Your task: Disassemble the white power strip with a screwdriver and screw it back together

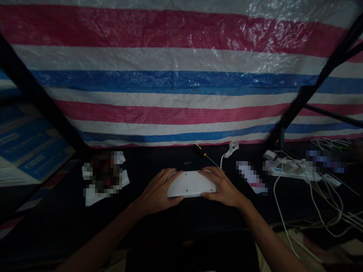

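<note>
Head view: dim scene on a black worktop [157, 159] against a striped tarpaulin [171, 92].
White casing [191, 184]: flat on the worktop, screw holes facing up.
Left hand [157, 190]: fingers curled around the casing's left end.
Right hand [224, 187]: fingers wrapped around the casing's right end.
Screwdriver [205, 154]: just behind the casing.
Power strip [290, 169]: well right of the casing, with white cables [316, 196].

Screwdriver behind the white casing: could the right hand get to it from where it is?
Probably yes. The screwdriver lies uncovered just beyond the right hand, but that hand is gripping the white casing.
</note>
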Motion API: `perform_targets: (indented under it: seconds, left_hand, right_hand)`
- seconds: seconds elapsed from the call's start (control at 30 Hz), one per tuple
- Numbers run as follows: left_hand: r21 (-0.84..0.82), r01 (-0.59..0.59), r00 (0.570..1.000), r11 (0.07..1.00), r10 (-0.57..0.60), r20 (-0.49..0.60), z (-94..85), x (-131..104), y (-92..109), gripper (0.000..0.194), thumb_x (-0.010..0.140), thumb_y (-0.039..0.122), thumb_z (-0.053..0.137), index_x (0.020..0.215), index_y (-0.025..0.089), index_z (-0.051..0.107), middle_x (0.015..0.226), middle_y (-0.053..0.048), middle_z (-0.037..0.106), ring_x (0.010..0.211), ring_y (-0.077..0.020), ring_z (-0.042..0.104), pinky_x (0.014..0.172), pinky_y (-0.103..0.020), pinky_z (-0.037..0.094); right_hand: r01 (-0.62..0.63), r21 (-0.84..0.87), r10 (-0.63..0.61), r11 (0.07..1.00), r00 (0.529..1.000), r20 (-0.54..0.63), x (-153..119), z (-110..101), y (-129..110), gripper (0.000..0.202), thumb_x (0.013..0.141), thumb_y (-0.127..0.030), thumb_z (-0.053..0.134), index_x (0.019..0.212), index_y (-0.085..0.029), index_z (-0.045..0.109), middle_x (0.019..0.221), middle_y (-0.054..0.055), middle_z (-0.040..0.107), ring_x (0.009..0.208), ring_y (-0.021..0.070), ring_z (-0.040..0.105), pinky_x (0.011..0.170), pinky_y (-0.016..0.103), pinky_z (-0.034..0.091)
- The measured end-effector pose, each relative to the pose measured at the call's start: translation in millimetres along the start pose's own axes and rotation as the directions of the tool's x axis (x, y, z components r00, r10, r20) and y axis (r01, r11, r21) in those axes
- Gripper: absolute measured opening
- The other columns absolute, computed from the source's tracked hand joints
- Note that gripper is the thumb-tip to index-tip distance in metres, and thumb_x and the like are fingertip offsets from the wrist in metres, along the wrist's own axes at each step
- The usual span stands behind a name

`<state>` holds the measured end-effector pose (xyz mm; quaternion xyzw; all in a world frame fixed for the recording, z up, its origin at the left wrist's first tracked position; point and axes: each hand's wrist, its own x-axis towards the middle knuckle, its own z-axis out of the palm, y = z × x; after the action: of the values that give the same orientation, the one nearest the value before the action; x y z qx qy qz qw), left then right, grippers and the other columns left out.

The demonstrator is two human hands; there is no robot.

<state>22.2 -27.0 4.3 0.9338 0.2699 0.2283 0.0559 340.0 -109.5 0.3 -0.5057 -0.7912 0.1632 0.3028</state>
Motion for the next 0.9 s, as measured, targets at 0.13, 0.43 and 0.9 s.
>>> perform_targets:
  seconds: [0.13,0.43,0.9]
  left_hand:
    - [-0.023,0.013,1.0,1.0,-0.013,0.004,0.8,0.4,0.0,0.082,0.087,0.05,0.08,0.159,0.025,0.049,0.145,-0.012,0.059,0.125,-0.0323,0.06,0.11,-0.047,0.051]
    - [-0.046,0.015,1.0,0.999,-0.014,0.022,2.1,1.4,-2.3,0.082,0.088,0.05,0.081,0.158,0.025,0.048,0.146,-0.013,0.057,0.129,-0.0324,0.059,0.112,-0.048,0.052]
    - [-0.064,-0.03,0.999,0.997,0.032,0.02,-2.2,1.8,-2.7,0.07,0.09,0.055,0.079,0.149,0.025,0.056,0.148,-0.01,0.061,0.132,-0.0313,0.059,0.115,-0.046,0.049]
  right_hand:
    - [0.012,-0.044,-0.012,0.999,1.0,0.006,-1.5,1.8,0.8,0.083,0.088,-0.053,0.082,0.162,-0.035,0.048,0.158,0.013,0.053,0.145,0.038,0.049,0.122,0.06,0.038]
    - [0.039,-0.086,-0.038,0.996,0.999,0.014,2.7,0.7,1.2,0.092,0.086,-0.065,0.081,0.164,-0.031,0.045,0.155,0.016,0.056,0.141,0.0398,0.053,0.121,0.061,0.039]
    - [0.083,-0.165,-0.089,0.983,0.996,-0.03,1.6,3.9,1.2,0.089,0.089,-0.068,0.077,0.161,-0.025,0.048,0.151,0.017,0.06,0.138,0.038,0.057,0.118,0.06,0.046]
